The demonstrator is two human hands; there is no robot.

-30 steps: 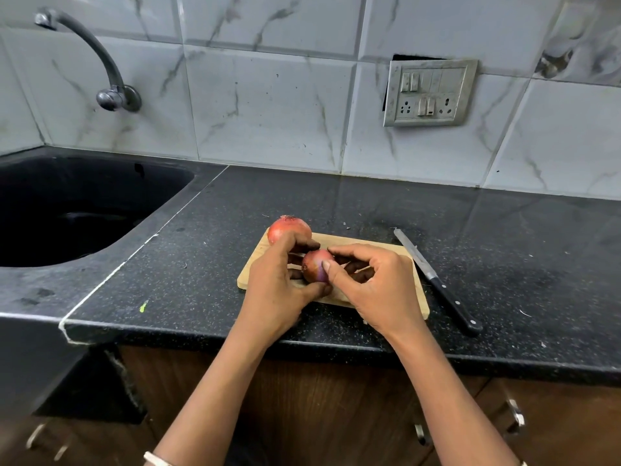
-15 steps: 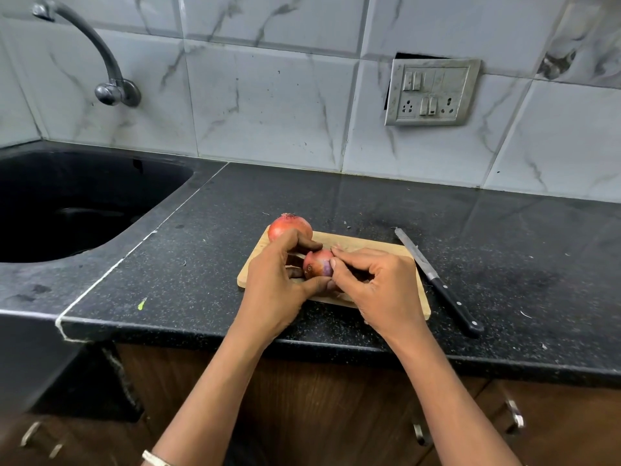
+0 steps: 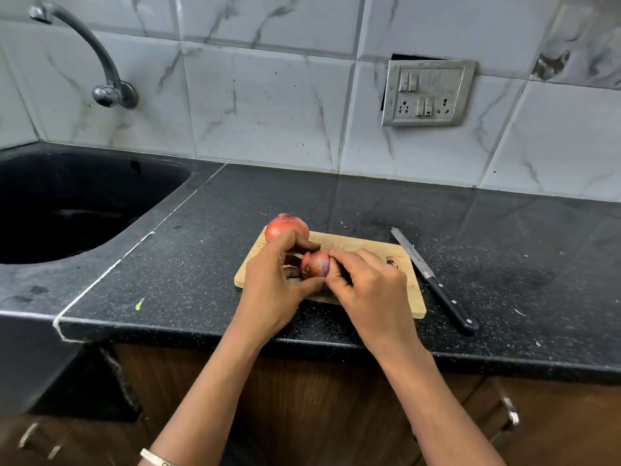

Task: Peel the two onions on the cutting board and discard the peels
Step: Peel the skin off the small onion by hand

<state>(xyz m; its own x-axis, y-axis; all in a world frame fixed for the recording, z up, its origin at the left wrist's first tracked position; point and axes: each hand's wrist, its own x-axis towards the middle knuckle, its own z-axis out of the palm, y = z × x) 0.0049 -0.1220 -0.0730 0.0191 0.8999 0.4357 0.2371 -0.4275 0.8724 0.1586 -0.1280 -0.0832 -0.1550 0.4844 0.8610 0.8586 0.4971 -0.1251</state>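
Note:
A small reddish-purple onion (image 3: 314, 266) is held just above the wooden cutting board (image 3: 369, 250). My left hand (image 3: 274, 284) grips it from the left, thumb under it and fingers over its far side. My right hand (image 3: 366, 284) has its curled fingers against the onion's right side, pinching at its skin. A patch of purple flesh shows where skin is off. A second, larger onion (image 3: 286, 227) with its red skin on sits at the board's far left corner, behind my left hand.
A black-handled knife (image 3: 433, 280) lies on the black counter (image 3: 504, 264) just right of the board. A dark sink (image 3: 67, 210) with a metal tap (image 3: 90, 52) is at the left. The counter's front edge runs under my wrists.
My right hand's fingers have shifted up along the onion's right side, and the onion has turned a little in my left hand. The larger onion and the knife have not moved.

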